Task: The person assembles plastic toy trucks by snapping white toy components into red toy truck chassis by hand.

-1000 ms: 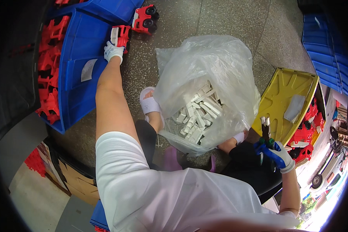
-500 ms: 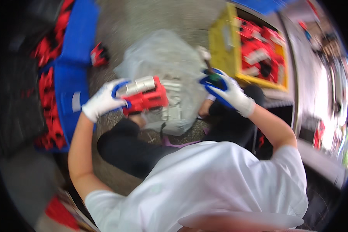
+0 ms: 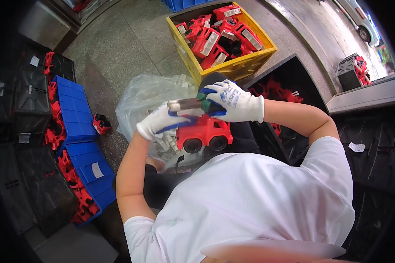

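My left hand [image 3: 164,120], in a white glove with a blue palm, is closed on a red toy truck [image 3: 197,133] with black wheels. The truck sits upright above my lap, its cab to the right. In a matching glove, my right hand [image 3: 230,101] grips the green handle of a small hammer [image 3: 188,104]. The hammer lies across the top of the truck, its pale head beside my left fingers. That head is a little blurred, and the truck's top is hidden behind the hammer and my hands.
A clear plastic bag [image 3: 138,94] with pale plastic parts lies before me. Beyond it stands a yellow crate [image 3: 239,65] of red toy trucks. Blue bins [image 3: 81,111] with red parts line the left; a black crate [image 3: 294,72] stands right. One loose truck [image 3: 102,124] sits on the floor.
My hands have come together: the truck has moved right and turned wheels-down, and the hammer has swung left over it. The view has turned toward the right.
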Demonstrator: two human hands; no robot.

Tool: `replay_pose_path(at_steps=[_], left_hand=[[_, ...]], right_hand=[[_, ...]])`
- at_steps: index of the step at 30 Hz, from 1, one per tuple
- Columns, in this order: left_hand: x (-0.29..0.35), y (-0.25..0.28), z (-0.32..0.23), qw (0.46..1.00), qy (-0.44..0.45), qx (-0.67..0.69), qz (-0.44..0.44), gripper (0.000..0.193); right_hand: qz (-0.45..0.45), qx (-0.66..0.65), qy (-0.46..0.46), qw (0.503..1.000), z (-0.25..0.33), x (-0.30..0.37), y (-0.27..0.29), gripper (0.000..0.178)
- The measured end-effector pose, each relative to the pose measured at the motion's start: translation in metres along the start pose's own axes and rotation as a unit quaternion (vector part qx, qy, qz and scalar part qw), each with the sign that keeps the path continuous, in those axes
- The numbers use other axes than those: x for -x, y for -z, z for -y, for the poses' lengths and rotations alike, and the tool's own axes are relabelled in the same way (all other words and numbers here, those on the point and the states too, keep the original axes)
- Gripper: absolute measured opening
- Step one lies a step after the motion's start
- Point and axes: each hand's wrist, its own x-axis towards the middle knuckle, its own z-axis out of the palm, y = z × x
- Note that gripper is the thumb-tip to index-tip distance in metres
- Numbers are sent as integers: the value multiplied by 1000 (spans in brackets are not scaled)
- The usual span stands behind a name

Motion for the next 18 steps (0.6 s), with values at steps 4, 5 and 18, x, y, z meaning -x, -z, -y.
replay_pose_path(at_steps=[4, 5, 18], left_hand=[[6, 16, 68, 928, 37, 370, -34, 57], [9, 8, 71, 932, 33, 357, -62, 64], [32, -65, 105, 797, -52, 476, -368, 56]], right_hand=[[-45, -125, -32, 991, -25, 6, -16, 31], [-62, -147, -56, 986, -29, 11, -21, 30], [-121, -299, -76, 943, -12, -16, -53, 34]])
